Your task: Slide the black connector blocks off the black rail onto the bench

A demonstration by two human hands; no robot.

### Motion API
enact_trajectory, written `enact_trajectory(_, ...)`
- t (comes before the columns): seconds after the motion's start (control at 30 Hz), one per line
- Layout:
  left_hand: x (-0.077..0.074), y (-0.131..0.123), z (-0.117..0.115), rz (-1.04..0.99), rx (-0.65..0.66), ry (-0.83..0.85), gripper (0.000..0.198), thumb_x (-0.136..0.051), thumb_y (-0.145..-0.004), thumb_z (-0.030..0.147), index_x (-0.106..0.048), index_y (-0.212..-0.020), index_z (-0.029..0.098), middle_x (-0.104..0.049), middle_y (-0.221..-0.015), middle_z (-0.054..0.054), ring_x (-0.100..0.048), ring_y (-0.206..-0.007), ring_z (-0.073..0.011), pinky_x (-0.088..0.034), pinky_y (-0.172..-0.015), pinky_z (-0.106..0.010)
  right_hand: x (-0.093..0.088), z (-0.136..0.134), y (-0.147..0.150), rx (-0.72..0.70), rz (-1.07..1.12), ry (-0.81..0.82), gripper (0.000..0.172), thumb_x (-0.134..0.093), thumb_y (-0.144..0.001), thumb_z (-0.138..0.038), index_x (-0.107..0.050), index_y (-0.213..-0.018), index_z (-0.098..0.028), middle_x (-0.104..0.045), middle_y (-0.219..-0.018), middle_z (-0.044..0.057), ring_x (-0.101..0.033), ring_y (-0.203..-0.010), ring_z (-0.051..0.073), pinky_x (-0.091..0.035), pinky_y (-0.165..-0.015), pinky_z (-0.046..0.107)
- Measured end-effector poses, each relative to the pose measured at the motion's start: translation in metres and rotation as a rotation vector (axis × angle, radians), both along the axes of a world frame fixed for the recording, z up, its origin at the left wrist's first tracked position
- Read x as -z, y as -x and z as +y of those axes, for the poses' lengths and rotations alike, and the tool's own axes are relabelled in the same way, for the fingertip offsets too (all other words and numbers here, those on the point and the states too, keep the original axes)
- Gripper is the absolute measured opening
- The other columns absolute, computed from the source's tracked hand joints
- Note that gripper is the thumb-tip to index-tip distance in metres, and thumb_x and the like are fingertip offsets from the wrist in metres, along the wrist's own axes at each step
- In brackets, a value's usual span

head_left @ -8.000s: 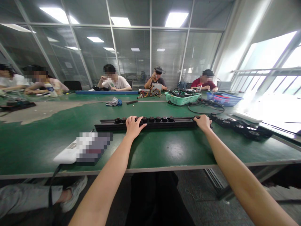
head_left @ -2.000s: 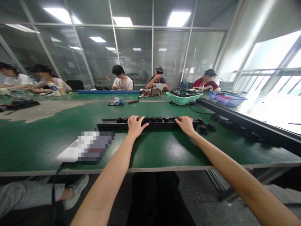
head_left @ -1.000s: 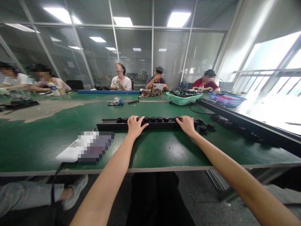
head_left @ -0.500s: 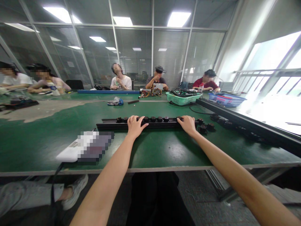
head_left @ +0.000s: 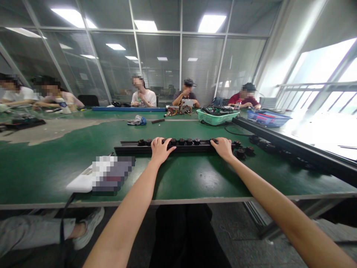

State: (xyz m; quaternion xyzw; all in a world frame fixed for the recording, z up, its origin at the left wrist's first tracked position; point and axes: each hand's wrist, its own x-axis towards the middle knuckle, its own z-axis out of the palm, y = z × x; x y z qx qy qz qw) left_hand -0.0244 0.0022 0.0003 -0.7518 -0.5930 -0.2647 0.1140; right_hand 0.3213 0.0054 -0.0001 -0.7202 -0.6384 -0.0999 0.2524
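A long black rail (head_left: 134,150) lies crosswise on the green table in front of me. Several small black knobbed parts (head_left: 182,141) sit in a row along its far side. My left hand (head_left: 160,149) grips the rail left of its middle, fingers curled over the top and thumb stretched to the right along it. Near the right end, my right hand (head_left: 223,147) is closed over the rail, its fingertips by the row of parts. The undersides of both hands' fingers are hidden. Just past the right hand lie more loose black parts (head_left: 249,150).
A long black beam (head_left: 295,145) runs along the right side of the table. Farther back stand a green basket (head_left: 216,118) and a blue basket (head_left: 269,119). A white object (head_left: 80,181) lies at the left front, partly blurred. Several people sit across the table.
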Motion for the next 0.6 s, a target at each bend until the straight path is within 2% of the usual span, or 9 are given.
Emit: enact_trajectory(0.6,-0.0026,-0.0020,-0.0027,0.008,-0.009,0.017,0.059,-0.064,-0.103,0.059,-0.067,-0.153,0.028,-0.059,-0.148,-0.017,-0.043,-0.146,-0.0372,-0.030,-0.128,-0.053,-0.0062,-0.0047,0.0006,0.036,0.011,0.033,0.039,-0.052,-0.107,-0.041,-0.080,-0.105,-0.014,-0.080,-0.113,0.018,-0.069,-0.110,0.031,-0.036,-0.092,0.038)
